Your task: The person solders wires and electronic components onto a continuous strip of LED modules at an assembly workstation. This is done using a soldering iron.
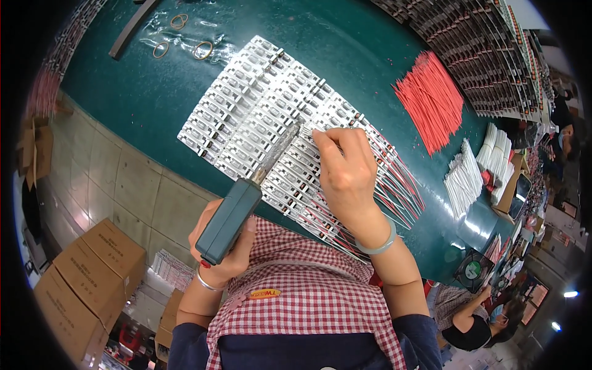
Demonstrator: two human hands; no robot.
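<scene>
My left hand (237, 250) is wrapped round a dark green handheld tool (229, 222) with a boxy body and a narrow metal tip. That tip reaches the near edge of a block of white plastic parts (246, 117), laid in slanted rows on the green table. Over the block's right part, my right hand (348, 166) has thumb and forefinger pinched together at one of the rows. What the pinch holds, if anything, is too small to make out. Red and white wires (398, 191) trail from the parts on the right, partly behind my right wrist.
Loose red wires (428, 102) lie in a pile at the right, with white wire bundles (464, 179) beyond. Stacked wired strips (475, 55) fill the far right. Rubber bands (203, 50) and a dark bar (132, 28) lie far left. Cardboard boxes (92, 271) stand on the floor; another person (472, 320) works at right.
</scene>
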